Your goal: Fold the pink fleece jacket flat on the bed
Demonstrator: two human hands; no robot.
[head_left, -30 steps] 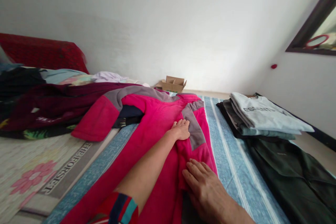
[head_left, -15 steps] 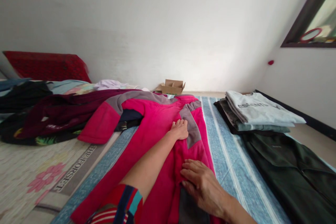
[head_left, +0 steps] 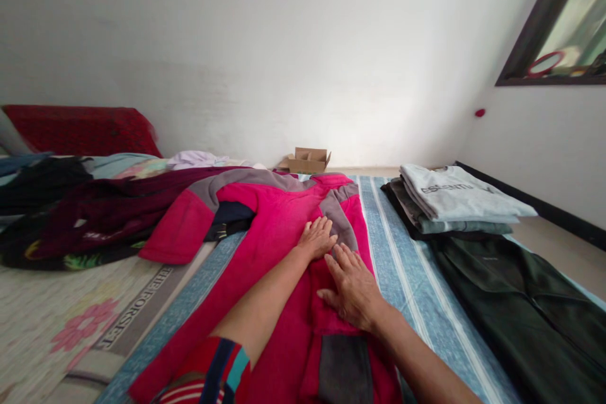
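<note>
A pink fleece jacket (head_left: 279, 227) with grey shoulder and side panels lies spread on a blue striped bedsheet (head_left: 402, 265). My left hand (head_left: 316, 238) rests flat on the jacket's middle, fingers slightly apart, near a grey panel. Just below it, my right hand (head_left: 353, 293) presses flat on the pink fleece, its fingers spread and holding nothing. The two hands nearly touch. A dark grey patch (head_left: 344, 369) of the jacket shows below my right hand. A striped red and blue sleeve (head_left: 218, 372) covers my left forearm near the elbow.
A stack of folded shirts (head_left: 461, 196) and a dark green garment (head_left: 516, 309) lie to the right. Maroon and dark clothes (head_left: 108, 208) are heaped at left, beside a red pillow (head_left: 80, 130) and a floral mat (head_left: 61, 322). A small cardboard box (head_left: 307, 161) stands by the far wall.
My right hand has slid up the jacket towards my left hand, uncovering more of the dark grey patch. My left hand has shifted slightly, and the whole view has tilted a little.
</note>
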